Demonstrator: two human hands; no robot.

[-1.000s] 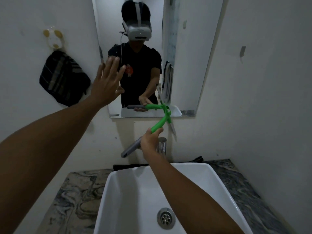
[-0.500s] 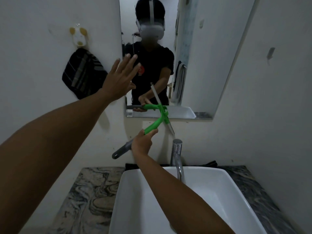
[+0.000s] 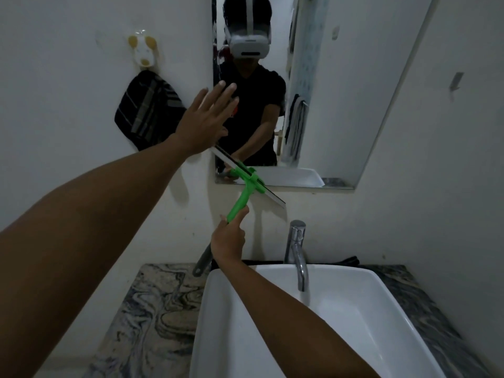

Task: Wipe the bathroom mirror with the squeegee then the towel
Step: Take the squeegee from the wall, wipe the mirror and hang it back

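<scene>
My right hand grips the green-and-grey squeegee by its handle. Its blade slants across the mirror's lower left corner and down onto the wall below. My left hand is raised with fingers spread, flat at the mirror's left edge and holding nothing. A dark striped towel hangs from a wall hook left of the mirror. The mirror reflects a person in a black shirt with a white headset.
A white basin with a chrome tap sits below on a marbled counter. A dark cloth lies along the wall behind the basin. The right wall stands close by.
The squeegee head has swung from pointing right to lying diagonally over the mirror's lower left corner. My view has shifted left, and my left hand stays raised at the mirror's edge.
</scene>
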